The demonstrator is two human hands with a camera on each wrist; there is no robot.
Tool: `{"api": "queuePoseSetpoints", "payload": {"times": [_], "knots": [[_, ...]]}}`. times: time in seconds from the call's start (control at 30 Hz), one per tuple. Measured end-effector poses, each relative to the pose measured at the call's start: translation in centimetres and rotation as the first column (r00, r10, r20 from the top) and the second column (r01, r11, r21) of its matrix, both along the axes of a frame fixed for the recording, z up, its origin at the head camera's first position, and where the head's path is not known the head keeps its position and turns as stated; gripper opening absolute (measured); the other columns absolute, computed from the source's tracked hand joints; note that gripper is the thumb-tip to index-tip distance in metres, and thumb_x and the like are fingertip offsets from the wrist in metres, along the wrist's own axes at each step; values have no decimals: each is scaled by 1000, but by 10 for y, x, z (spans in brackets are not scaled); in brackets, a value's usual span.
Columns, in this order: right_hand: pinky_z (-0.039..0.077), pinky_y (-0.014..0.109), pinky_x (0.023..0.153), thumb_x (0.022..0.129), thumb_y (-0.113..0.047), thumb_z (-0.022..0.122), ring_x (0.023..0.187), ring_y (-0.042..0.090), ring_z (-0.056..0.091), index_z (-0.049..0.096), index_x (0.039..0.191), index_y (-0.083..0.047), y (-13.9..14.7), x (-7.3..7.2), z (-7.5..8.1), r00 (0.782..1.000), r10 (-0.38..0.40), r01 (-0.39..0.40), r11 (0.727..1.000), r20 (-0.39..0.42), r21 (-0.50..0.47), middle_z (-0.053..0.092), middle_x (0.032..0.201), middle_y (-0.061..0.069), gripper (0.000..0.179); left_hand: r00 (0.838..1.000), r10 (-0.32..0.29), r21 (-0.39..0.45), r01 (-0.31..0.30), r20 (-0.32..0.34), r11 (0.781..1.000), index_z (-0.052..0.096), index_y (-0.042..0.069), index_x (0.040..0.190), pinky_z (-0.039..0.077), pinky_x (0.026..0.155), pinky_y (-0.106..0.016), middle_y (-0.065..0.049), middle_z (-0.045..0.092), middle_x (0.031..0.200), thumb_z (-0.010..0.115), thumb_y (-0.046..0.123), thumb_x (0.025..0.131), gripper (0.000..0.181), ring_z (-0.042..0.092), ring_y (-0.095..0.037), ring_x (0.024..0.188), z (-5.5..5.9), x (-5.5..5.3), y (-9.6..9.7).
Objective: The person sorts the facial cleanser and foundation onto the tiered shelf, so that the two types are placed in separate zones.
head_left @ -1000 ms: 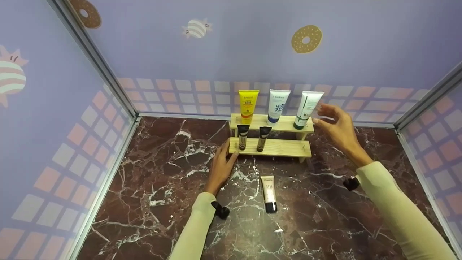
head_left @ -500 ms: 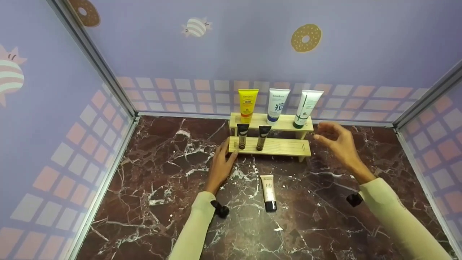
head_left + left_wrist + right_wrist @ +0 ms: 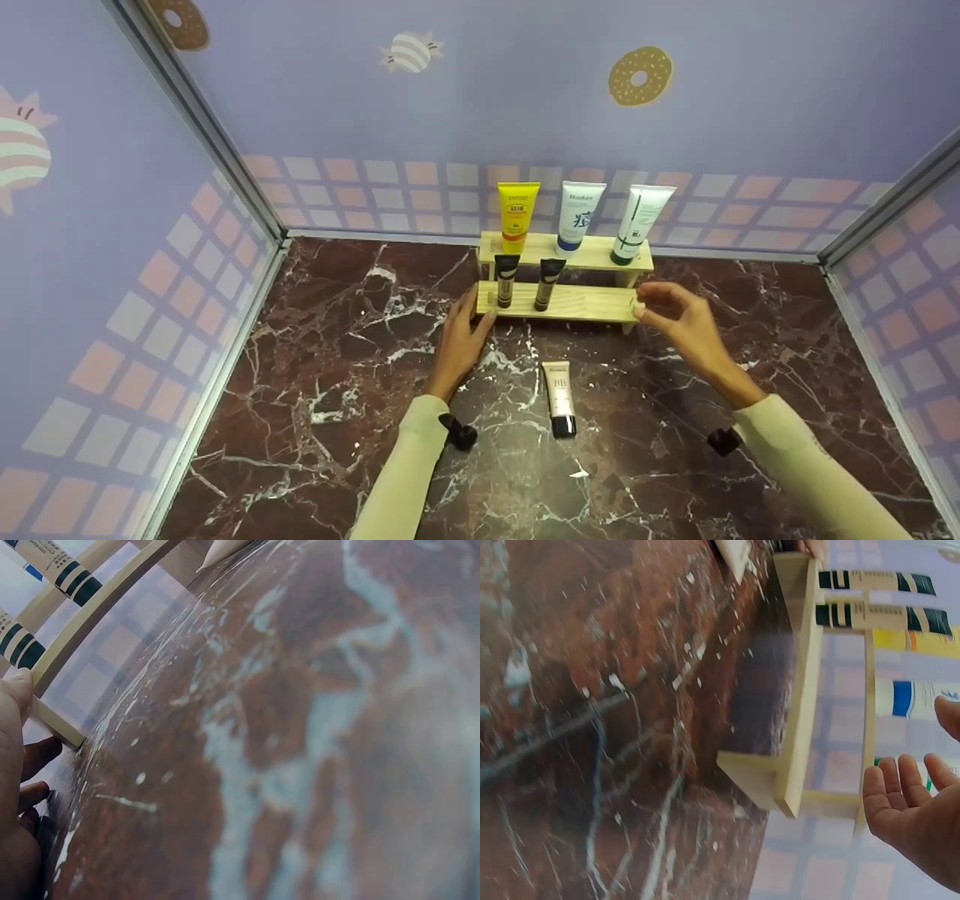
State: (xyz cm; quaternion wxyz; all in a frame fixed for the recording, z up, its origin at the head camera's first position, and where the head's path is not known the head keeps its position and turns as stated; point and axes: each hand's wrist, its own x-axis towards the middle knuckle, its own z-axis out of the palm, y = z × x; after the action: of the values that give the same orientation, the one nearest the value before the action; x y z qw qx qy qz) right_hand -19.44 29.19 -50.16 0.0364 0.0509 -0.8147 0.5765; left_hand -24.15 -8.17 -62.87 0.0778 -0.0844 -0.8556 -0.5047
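Note:
In the head view a two-step wooden stand (image 3: 592, 302) stands on the marble-patterned surface. My left hand (image 3: 459, 341) grips the left end of its lower step; the left wrist view shows the thumb (image 3: 19, 686) against the board and other fingers below. Beside that step's right end, my right hand (image 3: 686, 326) is loosely curved and holds nothing; whether it touches the wood I cannot tell. Two small black tubes (image 3: 506, 281) stand on the lower step. The upper step bears a yellow tube (image 3: 515, 214), a white tube with blue cap (image 3: 579, 214) and a white tube with green cap (image 3: 640, 221).
A beige BB cream tube (image 3: 559, 394) with a black cap lies in front of the stand. Behind the stand rises a purple wall (image 3: 510, 90) with printed sweets and squares. Side walls enclose the surface at left and right.
My right hand has come down from beside the green-capped tube to the right end of the lower step. My left hand stays at the stand's left end. The tubes have not moved.

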Motion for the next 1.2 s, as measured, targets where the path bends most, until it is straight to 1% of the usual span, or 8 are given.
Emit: {"api": "queuePoseSetpoints", "payload": {"times": [0.17, 0.27, 0.47, 0.6, 0.73, 0.93, 1.07, 1.2], "knots": [[58, 20, 95, 96, 5, 81, 118, 35, 71, 67, 134, 13, -8, 7, -8, 1000, 16, -16, 1000, 0, 6, 69, 133, 34, 42, 1000, 9, -4, -9, 2, 1000, 39, 10, 172, 36, 126, -63, -22, 43, 170, 64, 46, 112, 74, 43, -43, 156, -1, -1, 1], [58, 20, 95, 96, 4, 81, 120, 39, 70, 67, 135, 13, -13, 11, -12, 999, 30, -30, 1000, 20, 6, 69, 134, 34, 43, 1000, 4, 0, -4, 1, 1000, 38, 10, 173, 35, 126, -63, -22, 43, 170, 64, 45, 112, 74, 43, -43, 156, -2, -1, 1], [56, 23, 103, 96, 2, 82, 127, 50, 65, 66, 138, 12, -22, 17, -21, 997, 58, -59, 998, 51, 17, 70, 135, 30, 45, 1000, 10, -16, -10, 5, 1000, 36, 12, 174, 37, 124, -65, -21, 42, 171, 62, 46, 113, 75, 43, -45, 156, -3, 0, 0], [56, 24, 102, 96, 3, 81, 124, 47, 67, 65, 138, 13, -28, 19, -29, 996, 70, -71, 997, 61, 13, 70, 134, 32, 46, 1000, 13, -26, -13, 3, 1000, 35, 14, 174, 38, 123, -66, -21, 43, 170, 62, 47, 113, 75, 44, -45, 155, -3, 0, 0], [56, 23, 101, 96, 3, 81, 122, 43, 69, 65, 137, 14, -34, 22, -38, 993, 85, -83, 996, 82, -23, 67, 135, 36, 45, 1000, 3, -20, -4, -6, 1000, 35, 16, 175, 38, 123, -65, -20, 44, 170, 63, 46, 113, 75, 45, -44, 154, -2, 0, 0], [57, 21, 98, 97, 2, 81, 125, 49, 69, 62, 140, 15, -43, 26, -48, 987, 127, -124, 992, 103, -35, 66, 138, 36, 48, 1000, -14, -6, 14, -1, 1000, 30, 23, 177, 39, 121, -68, -18, 41, 171, 62, 46, 113, 75, 44, -43, 155, -1, 1, 0], [57, 24, 101, 98, 1, 80, 127, 51, 67, 60, 142, 15, -50, 29, -56, 977, 166, -160, 986, 136, -52, 65, 140, 36, 51, 1000, -12, -11, 12, -3, 1000, 30, 19, 177, 38, 122, -69, -19, 40, 173, 61, 45, 114, 75, 43, -44, 156, -2, 1, 0], [58, 33, 105, 98, -2, 81, 128, 51, 67, 59, 143, 16, -57, 31, -62, 967, 200, -195, 980, 157, -49, 65, 140, 35, 53, 1000, -10, -13, 10, -2, 1000, 31, 16, 176, 37, 122, -69, -20, 39, 172, 62, 45, 114, 75, 43, -45, 156, -2, 1, 0]]}}
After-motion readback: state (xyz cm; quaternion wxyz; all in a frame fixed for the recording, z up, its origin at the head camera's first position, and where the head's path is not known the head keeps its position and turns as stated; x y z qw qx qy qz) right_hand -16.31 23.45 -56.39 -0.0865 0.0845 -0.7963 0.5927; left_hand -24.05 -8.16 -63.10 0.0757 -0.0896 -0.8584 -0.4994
